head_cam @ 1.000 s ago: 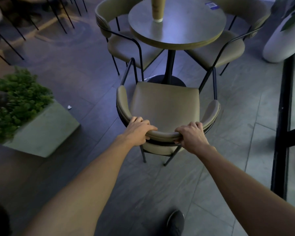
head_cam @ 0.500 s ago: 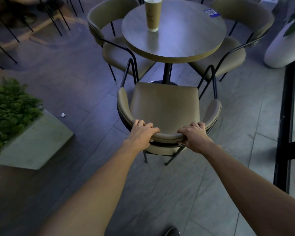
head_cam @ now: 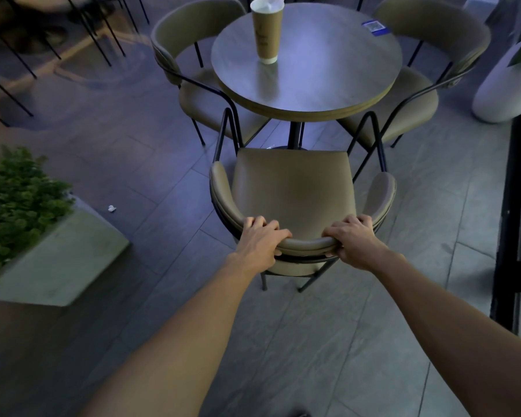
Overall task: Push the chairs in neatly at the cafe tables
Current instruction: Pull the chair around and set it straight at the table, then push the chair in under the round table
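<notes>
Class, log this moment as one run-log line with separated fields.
step: push chair in | left hand: grips backrest | right hand: grips backrest | near chair: seat outside round table

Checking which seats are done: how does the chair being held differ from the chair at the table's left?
The held chair stands clear of the round table, both hands gripping its backrest; the left chair has its seat partly under the tabletop, untouched. Both share tan padding and black frames.

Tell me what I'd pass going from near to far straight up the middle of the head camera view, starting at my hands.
Left hand and right hand gripping the backrest → the held chair's seat → table pedestal → round table → paper cup.
</notes>
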A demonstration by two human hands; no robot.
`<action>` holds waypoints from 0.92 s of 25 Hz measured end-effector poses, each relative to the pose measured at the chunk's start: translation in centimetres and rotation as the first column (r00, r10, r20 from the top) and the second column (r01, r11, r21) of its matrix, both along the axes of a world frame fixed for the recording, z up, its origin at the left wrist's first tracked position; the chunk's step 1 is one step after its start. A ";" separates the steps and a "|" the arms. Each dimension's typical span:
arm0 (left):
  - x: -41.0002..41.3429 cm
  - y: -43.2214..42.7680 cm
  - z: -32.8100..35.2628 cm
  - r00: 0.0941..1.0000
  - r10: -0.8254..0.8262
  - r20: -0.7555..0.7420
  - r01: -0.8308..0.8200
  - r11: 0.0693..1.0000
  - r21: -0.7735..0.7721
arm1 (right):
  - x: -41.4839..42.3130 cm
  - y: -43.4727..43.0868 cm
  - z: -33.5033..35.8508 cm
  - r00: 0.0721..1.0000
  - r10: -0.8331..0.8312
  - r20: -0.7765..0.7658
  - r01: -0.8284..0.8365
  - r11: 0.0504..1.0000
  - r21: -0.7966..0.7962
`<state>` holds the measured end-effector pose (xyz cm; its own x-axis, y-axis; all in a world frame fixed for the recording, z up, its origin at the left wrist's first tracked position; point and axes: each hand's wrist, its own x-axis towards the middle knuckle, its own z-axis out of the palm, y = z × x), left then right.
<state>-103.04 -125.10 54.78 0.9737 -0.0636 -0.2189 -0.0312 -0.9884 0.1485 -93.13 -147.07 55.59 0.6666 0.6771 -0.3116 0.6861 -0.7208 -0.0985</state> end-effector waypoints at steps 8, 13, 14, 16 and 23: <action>-0.2 -1.2 1.0 0.995 0.052 -0.085 -0.046 0.997 0.068 | -1.9 0.8 0.8 0.995 -0.009 0.102 0.019 0.994 -0.103; -0.9 -4.4 4.8 0.985 0.122 -0.120 -0.110 0.989 0.098 | -4.7 1.4 4.7 0.997 -0.028 0.068 0.032 0.998 -0.058; -0.6 -5.0 6.2 0.988 0.139 -0.070 -0.133 0.988 0.083 | -4.9 1.2 6.2 0.996 -0.046 0.082 0.048 0.999 -0.018; 0.2 -5.9 9.0 0.988 0.154 0.029 -0.155 0.987 0.047 | -5.1 0.7 9.4 0.989 -0.085 0.124 0.078 0.995 0.061; 1.5 -9.7 18.7 0.988 0.094 0.126 -0.086 0.994 -0.071 | -4.9 -2.9 20.2 0.944 -0.272 0.186 0.238 0.953 0.186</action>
<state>-101.58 -134.82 73.50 0.9959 0.0157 -0.0896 0.0345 -0.9764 0.2134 -98.01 -149.96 75.79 0.8615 0.5053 -0.0505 0.4989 -0.8608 -0.1009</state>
